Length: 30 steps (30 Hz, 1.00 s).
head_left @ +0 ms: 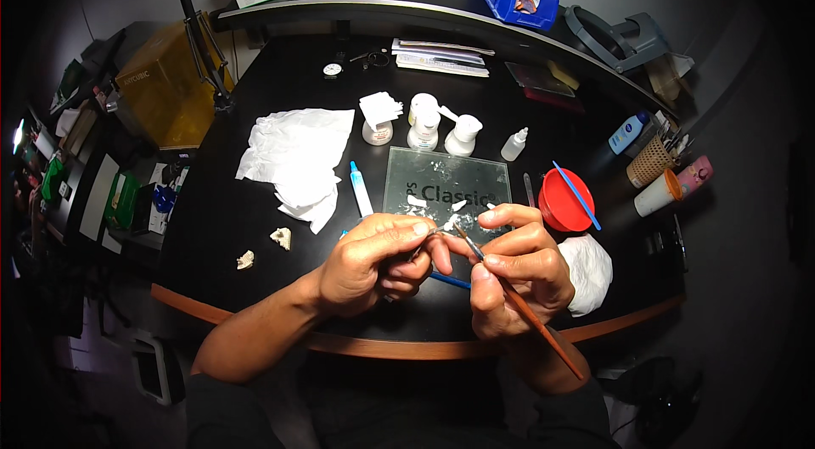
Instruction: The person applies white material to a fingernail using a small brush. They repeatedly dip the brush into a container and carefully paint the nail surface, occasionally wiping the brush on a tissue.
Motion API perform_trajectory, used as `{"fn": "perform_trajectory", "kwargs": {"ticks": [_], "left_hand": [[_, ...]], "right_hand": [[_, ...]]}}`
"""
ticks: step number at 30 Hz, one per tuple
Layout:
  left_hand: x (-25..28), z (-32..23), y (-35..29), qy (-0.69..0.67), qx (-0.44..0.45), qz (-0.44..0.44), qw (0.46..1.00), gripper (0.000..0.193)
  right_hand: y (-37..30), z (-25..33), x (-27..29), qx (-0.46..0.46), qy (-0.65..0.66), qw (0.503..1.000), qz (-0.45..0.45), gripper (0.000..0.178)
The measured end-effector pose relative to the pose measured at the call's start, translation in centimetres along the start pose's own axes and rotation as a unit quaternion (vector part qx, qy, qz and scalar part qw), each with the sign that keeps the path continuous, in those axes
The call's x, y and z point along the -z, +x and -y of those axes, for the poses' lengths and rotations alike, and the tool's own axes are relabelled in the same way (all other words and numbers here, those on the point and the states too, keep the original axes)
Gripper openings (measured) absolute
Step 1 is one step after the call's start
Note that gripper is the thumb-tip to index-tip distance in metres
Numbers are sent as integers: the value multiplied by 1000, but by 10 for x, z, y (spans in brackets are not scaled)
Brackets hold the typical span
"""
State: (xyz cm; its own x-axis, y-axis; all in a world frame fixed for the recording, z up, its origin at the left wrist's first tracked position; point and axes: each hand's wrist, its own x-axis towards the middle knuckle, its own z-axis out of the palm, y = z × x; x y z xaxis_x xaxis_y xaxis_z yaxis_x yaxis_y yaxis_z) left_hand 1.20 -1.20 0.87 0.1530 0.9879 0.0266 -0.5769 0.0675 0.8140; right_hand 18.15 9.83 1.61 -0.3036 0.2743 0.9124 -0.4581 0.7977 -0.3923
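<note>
My left hand (379, 258) is closed in a pinch on a small thin thing near the middle of the desk. What it holds is mostly hidden by the fingers. Between my thumb and finger of my right hand (525, 269) is a fine brush (533, 315) with a brown wooden handle, its tip pointing toward the left fingertips. A small white piece (451, 222) shows by the brush tip; whether it is held or lies behind cannot be told. Just beyond both hands lies a glass slab (403, 167) with white smears and several white bits on it.
White jars (423, 133) and a dropper bottle (514, 144) stand behind the slab. A red bowl (556, 210) with a blue stick (577, 196) across it and a white wad (587, 276) lie right. Crumpled tissue (297, 152), a blue-and-white tube (360, 188) and tooth-like casts (281, 237) lie left.
</note>
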Motion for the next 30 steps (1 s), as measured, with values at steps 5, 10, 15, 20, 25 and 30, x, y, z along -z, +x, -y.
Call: {"fn": "perform_trajectory", "kwargs": {"ticks": [5, 10, 15, 20, 25, 30], "left_hand": [[1, 0, -1, 1, 4, -4, 1000, 46], [0, -2, -2, 13, -4, -2, 1000, 45], [4, -3, -1, 145, -72, -21, 987, 42], [0, -5, 0, 203, -104, -64, 971, 35], [5, -4, 2, 212, -111, -51, 970, 35], [8, -3, 0, 149, -75, -30, 985, 40]], "right_hand": [[-2, 0, -1, -6, 11, 1000, -12, 20], [-4, -2, -1, -36, 61, 997, -25, 17], [-3, 9, -4, -211, 229, 946, -94, 11], [-5, 0, 0, -205, 247, 944, -72, 7], [-2, -2, 7, -270, 260, 925, -62, 7], [-7, -9, 7, -208, 261, 942, -39, 8]]}}
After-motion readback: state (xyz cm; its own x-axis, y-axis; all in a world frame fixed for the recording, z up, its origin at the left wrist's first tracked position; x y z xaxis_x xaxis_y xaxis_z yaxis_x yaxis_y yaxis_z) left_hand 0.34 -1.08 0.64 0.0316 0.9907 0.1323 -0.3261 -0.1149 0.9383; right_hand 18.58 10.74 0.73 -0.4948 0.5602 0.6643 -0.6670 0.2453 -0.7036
